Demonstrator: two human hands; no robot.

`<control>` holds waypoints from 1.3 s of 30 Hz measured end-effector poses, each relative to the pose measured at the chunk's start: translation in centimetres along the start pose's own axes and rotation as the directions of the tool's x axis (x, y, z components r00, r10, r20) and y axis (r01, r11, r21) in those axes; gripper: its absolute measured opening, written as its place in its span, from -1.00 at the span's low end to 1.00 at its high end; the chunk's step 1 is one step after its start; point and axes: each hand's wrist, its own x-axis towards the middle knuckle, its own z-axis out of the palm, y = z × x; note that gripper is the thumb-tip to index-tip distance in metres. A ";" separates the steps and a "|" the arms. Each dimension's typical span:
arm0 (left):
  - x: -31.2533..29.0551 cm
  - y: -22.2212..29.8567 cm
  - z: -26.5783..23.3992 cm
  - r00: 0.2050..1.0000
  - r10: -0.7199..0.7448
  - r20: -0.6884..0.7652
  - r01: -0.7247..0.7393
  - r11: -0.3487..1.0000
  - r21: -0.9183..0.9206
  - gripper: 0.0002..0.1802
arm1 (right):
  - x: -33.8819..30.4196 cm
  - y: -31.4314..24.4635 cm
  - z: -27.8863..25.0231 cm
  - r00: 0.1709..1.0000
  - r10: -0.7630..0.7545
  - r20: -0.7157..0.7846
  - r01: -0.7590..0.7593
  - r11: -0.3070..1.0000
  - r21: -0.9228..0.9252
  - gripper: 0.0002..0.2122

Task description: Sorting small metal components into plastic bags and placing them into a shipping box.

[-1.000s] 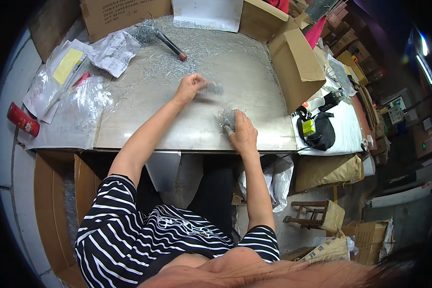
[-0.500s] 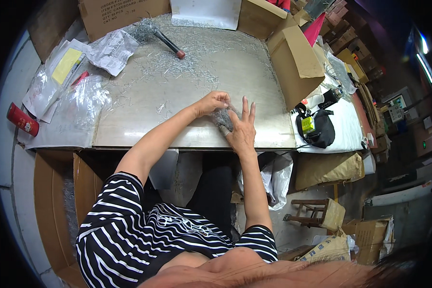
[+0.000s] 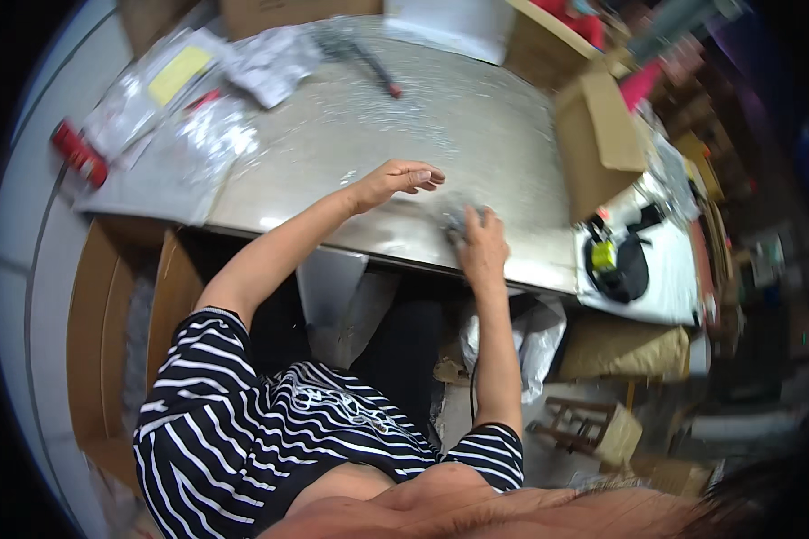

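My right hand (image 3: 485, 250) is near the front edge of the metal tabletop, fingers curled over a small clear plastic bag (image 3: 452, 213) with grey contents. The bag is blurred, so what is in it cannot be made out. To its left, my left hand (image 3: 399, 180) is raised a little over the tabletop, empty, with its fingers stretched out. It does not touch the bag. Farther back lie many thin loose metal pins (image 3: 368, 112) and a black rod (image 3: 375, 69) with a red end, with pins bunched at its far end.
On the left lie crumpled paper (image 3: 274, 67), clear plastic bags (image 3: 202, 135) and a red can-shaped container (image 3: 79, 153). An open cardboard box (image 3: 602, 126) stands at the right edge. Beyond it is a black pouch (image 3: 622, 269). Another cardboard box (image 3: 94, 332) sits below, at left.
Both hands were together on the small bag. My left hand has let go and drawn away to the left, while my right hand keeps the bag. The view has turned and shifted.
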 end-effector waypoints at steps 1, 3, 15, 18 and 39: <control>-2.7 1.3 -1.2 0.999 0.031 0.011 -0.031 0.999 -0.014 -0.57 | -0.2 0.3 0.3 0.999 -0.016 -0.034 0.016 1.000 0.011 -0.48; -12.3 4.6 -5.2 0.996 0.008 -0.092 -0.004 0.999 0.042 -0.59 | 0.1 -0.7 1.7 0.990 -0.096 -0.102 0.099 0.995 0.024 -0.49; -61.4 4.9 -16.0 0.202 -0.137 -0.970 0.349 0.935 -0.060 -0.61 | 3.8 -0.5 2.6 0.986 -0.163 -0.018 0.160 0.981 -0.106 -0.52; -65.9 -2.7 -21.1 0.173 0.026 -0.985 0.656 0.743 0.135 -0.70 | 4.9 -3.5 4.2 0.989 -0.150 -0.012 0.148 0.983 -0.108 -0.52; -58.8 -20.7 -33.4 0.412 0.004 -0.911 0.902 0.141 0.408 -0.82 | 6.4 -7.9 6.0 0.999 0.004 -0.049 -0.017 0.964 -0.264 -0.43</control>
